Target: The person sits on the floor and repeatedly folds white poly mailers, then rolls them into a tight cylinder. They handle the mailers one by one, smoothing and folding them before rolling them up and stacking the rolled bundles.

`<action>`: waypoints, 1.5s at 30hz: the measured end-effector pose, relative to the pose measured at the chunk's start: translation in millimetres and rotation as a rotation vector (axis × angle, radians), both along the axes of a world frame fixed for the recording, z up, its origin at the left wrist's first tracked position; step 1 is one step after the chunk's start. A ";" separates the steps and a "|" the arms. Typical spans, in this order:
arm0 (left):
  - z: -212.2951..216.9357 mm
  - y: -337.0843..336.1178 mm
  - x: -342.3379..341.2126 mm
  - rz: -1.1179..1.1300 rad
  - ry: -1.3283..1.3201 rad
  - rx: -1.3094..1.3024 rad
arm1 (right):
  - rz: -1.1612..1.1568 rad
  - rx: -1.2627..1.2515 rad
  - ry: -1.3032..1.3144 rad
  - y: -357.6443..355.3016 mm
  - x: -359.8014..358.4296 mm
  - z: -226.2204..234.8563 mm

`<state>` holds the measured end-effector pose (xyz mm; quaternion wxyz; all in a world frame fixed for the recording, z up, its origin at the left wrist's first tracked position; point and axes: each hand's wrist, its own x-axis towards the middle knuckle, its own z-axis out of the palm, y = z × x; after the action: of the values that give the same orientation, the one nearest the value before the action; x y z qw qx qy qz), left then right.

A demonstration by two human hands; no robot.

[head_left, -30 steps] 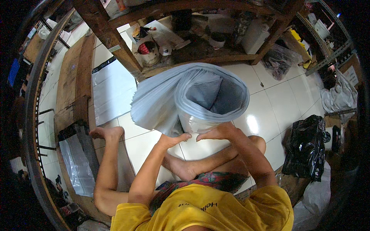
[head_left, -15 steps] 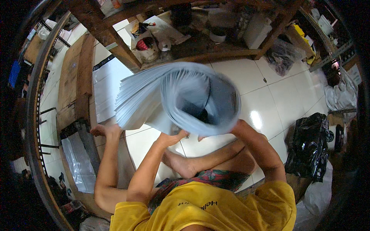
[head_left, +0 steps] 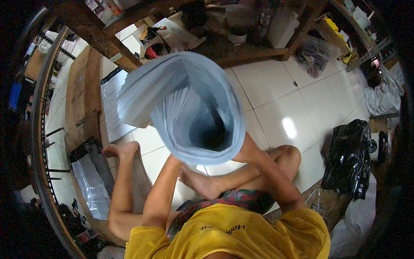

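A thick stack of thin, pale blue-grey sheets (head_left: 235, 101) is curled into a wide roll in front of me. The roll's hollow faces up toward me, and the stack's loose outer end fans out at the far left. My right hand (head_left: 246, 152) grips the roll's lower right side. At its lower left edge is my left hand (head_left: 174, 160), wrapped behind the sheets. Most fingers of both hands are hidden by the roll. I cannot tell whether the sheets are paper or plastic.
A flat white plastic sheet (head_left: 116, 105) lies left of the roll, by brown cardboard (head_left: 82, 86). Ahead stands a wooden shelf frame (head_left: 254, 55) holding assorted things. A black plastic bag (head_left: 348, 157) is at right. My bent legs rest on the white tiled floor (head_left: 276, 112).
The roll has shifted left and toward me, and its hollow now shows more fully. Both hands moved with it; the left hand's thumb has gone behind the sheets.
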<state>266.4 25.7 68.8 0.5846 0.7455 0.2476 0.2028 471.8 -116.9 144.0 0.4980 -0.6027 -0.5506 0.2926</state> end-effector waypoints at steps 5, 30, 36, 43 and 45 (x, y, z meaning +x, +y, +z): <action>50.4 -19.4 3.5 0.017 -0.137 -0.254 | -0.067 -0.160 0.175 -2.4 12.6 -25.1; 19.1 -43.8 29.0 0.083 -0.194 -0.205 | -0.465 0.058 0.026 -8.2 -42.0 -70.5; 16.0 -47.1 32.4 0.020 -0.074 -0.009 | -0.405 -0.013 0.107 -17.2 -30.3 -66.8; -28.7 -73.9 59.5 0.034 0.174 -0.107 | -0.175 -0.146 -0.125 -49.8 -17.1 -71.2; -16.1 -78.0 62.6 0.147 0.095 0.096 | -0.287 -0.156 0.240 -75.4 -0.2 -70.6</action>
<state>329.0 -52.3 52.7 0.5193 0.7612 0.3191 0.2214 471.6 -192.3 73.4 0.5483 -0.6725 -0.3714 0.3303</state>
